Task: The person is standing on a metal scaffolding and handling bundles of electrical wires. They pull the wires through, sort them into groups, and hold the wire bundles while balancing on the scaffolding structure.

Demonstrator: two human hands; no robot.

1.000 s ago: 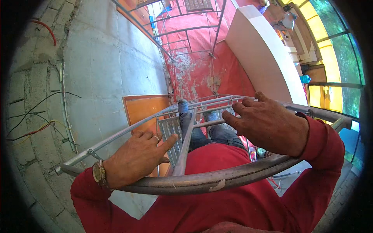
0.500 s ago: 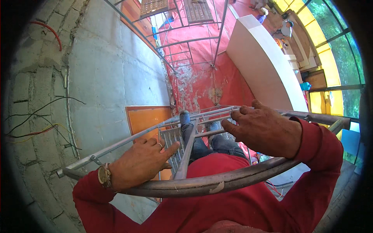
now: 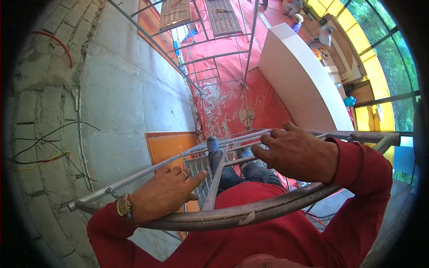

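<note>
A curved grey steel tube (image 3: 268, 208) of a scaffold frame runs across in front of my body. Over its left part lies my left wrist, with a watch (image 3: 124, 207) on it. My left hand (image 3: 163, 190) is open, its index finger stretched out, holding nothing. My right hand (image 3: 300, 152) hangs loosely above the frame's thin rungs (image 3: 241, 161), fingers slightly bent and apart, with nothing seen in it. Its forearm rests over the tube's right part. Below, my legs and a shoe (image 3: 213, 144) show by a perforated metal platform (image 3: 195, 166).
Beside me on the left stand a grey wall (image 3: 116, 102) and rough blockwork (image 3: 47, 116) with loose wires (image 3: 44, 158). Ahead is another scaffold (image 3: 219, 47) on a red floor covering (image 3: 268, 96). A pale curved partition (image 3: 299, 76) stands right; people (image 3: 322, 38) work beyond it.
The view has shifted slightly, so the surroundings sit a little differently. Both hands stay at the frame, with the right one slightly lower and further left in the picture.
</note>
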